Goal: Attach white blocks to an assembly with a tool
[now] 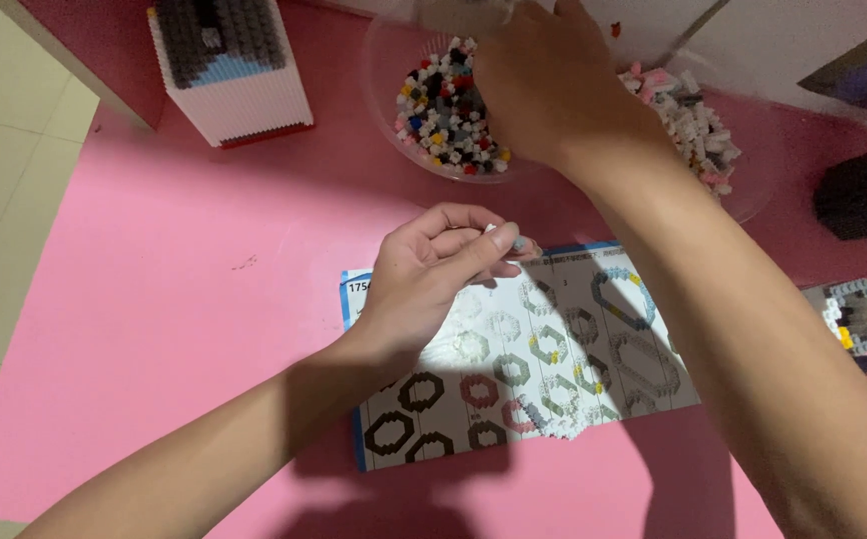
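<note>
My left hand (443,271) hovers over the top left of a printed instruction sheet (593,339) and pinches a tiny grey-white brick piece (519,243) between thumb and fingers. My right hand (543,85) reaches into a clear bowl (385,60) full of small mixed-colour bricks (443,110); its fingertips are hidden among them, so I cannot tell if they hold one. A small white brick cluster (563,429) lies on the sheet's lower edge.
A second clear bowl with pink, white and grey bricks (698,125) sits right of my arm. A white-and-grey brick box model (229,65) stands at the back left. A round grey, white and yellow brick piece (861,314) and a dark model (863,195) lie at the right, on the pink mat (174,299).
</note>
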